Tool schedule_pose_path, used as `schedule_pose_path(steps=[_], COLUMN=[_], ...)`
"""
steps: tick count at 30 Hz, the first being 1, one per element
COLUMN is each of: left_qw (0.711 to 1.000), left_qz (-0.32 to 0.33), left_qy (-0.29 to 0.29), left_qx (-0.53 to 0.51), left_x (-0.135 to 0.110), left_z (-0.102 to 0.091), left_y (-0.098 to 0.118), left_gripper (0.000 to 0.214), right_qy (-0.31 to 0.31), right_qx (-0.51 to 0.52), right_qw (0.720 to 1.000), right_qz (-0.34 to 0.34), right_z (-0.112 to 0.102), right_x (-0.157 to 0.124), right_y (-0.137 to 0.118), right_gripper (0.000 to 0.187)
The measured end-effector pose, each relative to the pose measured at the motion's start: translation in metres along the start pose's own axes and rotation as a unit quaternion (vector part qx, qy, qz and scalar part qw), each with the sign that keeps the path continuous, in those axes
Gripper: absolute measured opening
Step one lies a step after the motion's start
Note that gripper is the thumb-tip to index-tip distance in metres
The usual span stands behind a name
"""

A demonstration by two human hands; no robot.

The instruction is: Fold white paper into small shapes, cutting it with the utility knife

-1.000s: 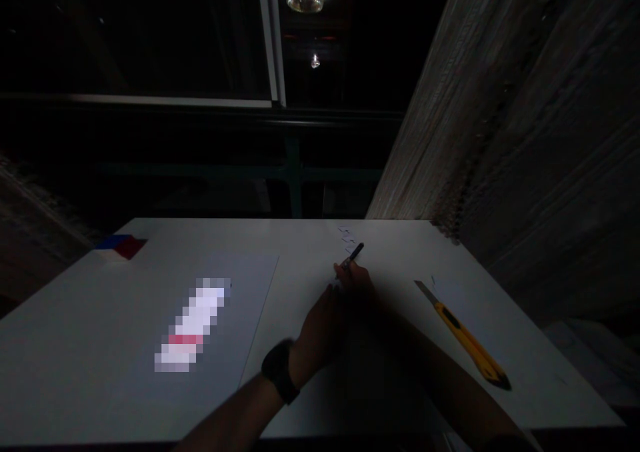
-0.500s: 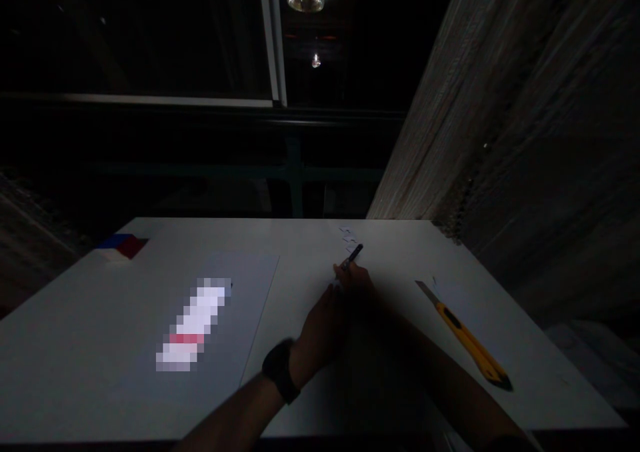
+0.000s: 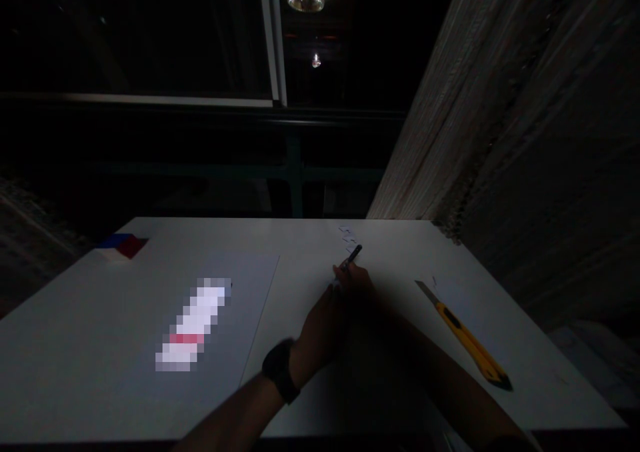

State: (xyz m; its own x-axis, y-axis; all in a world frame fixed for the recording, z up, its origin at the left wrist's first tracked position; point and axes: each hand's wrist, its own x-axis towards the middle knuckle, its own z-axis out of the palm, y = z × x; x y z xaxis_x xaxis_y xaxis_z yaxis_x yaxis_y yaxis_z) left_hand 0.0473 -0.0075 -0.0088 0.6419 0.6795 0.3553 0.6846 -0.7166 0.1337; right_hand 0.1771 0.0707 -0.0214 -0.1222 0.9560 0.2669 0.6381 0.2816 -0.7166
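Observation:
My right hand is closed around a dark pen, its upper end tilting away to the right. Right beside it, my left hand, with a black watch on the wrist, has its fingers together at a small pale piece of paper. Both hands touch or nearly touch; the pen's tip and most of the left fingers are hidden in shadow. Just beyond the pen lie several small paper slips with dark marks.
A yellow box cutter, blade out, lies on the right of the white table, near a pale sheet. At left are a large paper sheet, a blurred-out bright object on it, and a blue, red and white block. A curtain hangs behind.
Almost nothing differs. Both hands stay in place, and the pen has shifted only very slightly in my right hand.

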Motion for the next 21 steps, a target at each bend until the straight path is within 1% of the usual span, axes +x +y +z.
schedule_pose_path(steps=[6, 12, 16, 21], left_qw=[1.000, 1.000, 1.000, 1.000], left_qz=[-0.009, 0.008, 0.006, 0.006], left_qy=[0.010, 0.021, 0.018, 0.000], left_qx=[0.011, 0.005, 0.010, 0.009], left_x=[-0.0026, -0.0018, -0.0015, -0.0021], left_z=[0.0070, 0.0049, 0.0026, 0.0035], left_y=[-0.0015, -0.0013, -0.0007, -0.0009], left_gripper=[0.050, 0.051, 0.052, 0.052], right_qy=[-0.002, 0.003, 0.004, 0.004], right_qx=[0.014, 0.008, 0.008, 0.010], right_qw=[1.000, 1.000, 1.000, 1.000], right_qz=[0.026, 0.013, 0.020, 0.022], right_z=[-0.0004, -0.0015, -0.0021, -0.0005], right_x=[0.0014, 0.0003, -0.0004, 0.0012], right_y=[-0.0002, -0.0015, -0.0028, -0.0009], right_gripper=[0.023, 0.026, 0.027, 0.026])
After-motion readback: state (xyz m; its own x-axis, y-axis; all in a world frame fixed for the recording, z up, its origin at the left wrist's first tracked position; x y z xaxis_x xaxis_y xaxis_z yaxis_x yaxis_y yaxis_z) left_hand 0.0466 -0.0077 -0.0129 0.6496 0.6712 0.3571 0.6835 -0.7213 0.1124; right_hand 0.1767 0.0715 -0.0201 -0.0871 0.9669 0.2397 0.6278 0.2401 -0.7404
